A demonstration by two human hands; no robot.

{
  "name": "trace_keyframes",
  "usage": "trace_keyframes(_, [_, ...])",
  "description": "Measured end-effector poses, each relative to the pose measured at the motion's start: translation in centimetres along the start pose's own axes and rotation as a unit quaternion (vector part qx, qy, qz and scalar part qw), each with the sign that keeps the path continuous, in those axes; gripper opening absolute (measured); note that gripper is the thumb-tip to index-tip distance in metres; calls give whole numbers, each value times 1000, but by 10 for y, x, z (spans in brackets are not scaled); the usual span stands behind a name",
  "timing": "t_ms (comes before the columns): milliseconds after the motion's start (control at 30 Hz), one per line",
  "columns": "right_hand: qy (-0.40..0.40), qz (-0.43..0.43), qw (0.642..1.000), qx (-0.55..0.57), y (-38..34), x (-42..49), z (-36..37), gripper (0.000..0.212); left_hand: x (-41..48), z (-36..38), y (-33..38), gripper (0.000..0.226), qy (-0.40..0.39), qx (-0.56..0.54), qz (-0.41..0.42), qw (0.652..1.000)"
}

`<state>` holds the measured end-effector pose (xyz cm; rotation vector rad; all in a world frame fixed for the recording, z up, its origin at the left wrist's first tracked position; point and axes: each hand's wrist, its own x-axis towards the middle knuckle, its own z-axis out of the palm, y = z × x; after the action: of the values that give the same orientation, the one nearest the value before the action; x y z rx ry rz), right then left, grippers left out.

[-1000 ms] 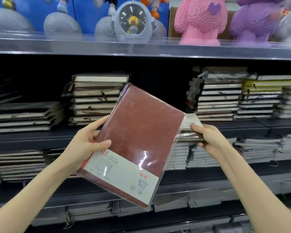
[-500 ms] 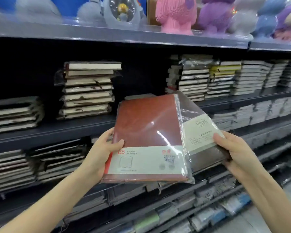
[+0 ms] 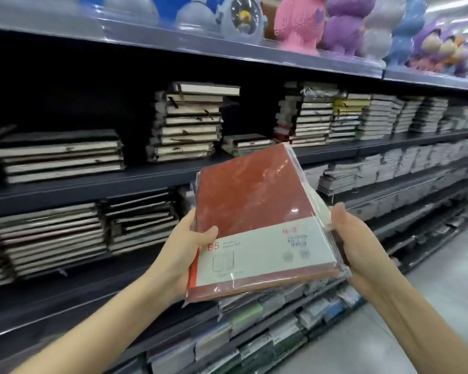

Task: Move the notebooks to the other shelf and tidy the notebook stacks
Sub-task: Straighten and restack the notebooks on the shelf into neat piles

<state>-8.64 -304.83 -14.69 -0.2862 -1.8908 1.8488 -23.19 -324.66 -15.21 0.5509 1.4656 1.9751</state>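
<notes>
Here, the notebooks (image 3: pixel 254 206) sit mid-air before the shelves (image 3: pixel 135 184), left hand (image 3: pixel 184 247) and right hand (image 3: pixel 360 238) clasping opposite edges, and the slick wrappers (image 3: pixel 344 271) could let the lower ones slide out.

From my end the aisle is lit brightly from ceiling strips (image 3: pixel 449 8) at the upper right, leaving the floor (image 3: pixel 443 306) pale and washed out while the recess under the top shelf (image 3: pixel 227 53) falls nearly black. The plastic wrap on the red notebook (image 3: pixel 249 195) throws small white glints. The wide lens bows the shelf lines, and the notebook stacks (image 3: pixel 49 238) at the left edge look smeared and soft.
</notes>
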Motion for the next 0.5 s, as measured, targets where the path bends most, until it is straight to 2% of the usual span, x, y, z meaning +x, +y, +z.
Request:
trace_keyframes(33, [-14, -10, 999, -29, -6, -4, 12, 92, -11, -7, 3, 41, 6, 7, 15, 1000])
trace_keyframes(67, [-28, -25, 998, -47, -13, -7, 23, 96, -21, -14, 7, 43, 16, 15, 31, 999])
trace_keyframes(100, [-45, -36, 997, -46, -18, -8, 32, 89, -32, -20, 13, 44, 25, 20, 47, 998])
trace_keyframes(200, [-84, -34, 996, -1, -30, -6, 63, 39, -58, -38, 33, 44, 77, 40, 101, 991])
trace_keyframes(233, [-90, -32, 995, 10, -32, -3, 73, 34, -66, -46, 39, 42, 104, 49, 115, 987])
trace_keyframes(400, [-127, -40, 991, 5, -42, 14, 125, 44, -90, -78, 69, 29, 196, 87, 131, 968])
trace_keyframes(500, [-147, -26, 988, 25, -47, 31, 153, 36, -95, -93, 90, 25, 246, 94, 150, 953])
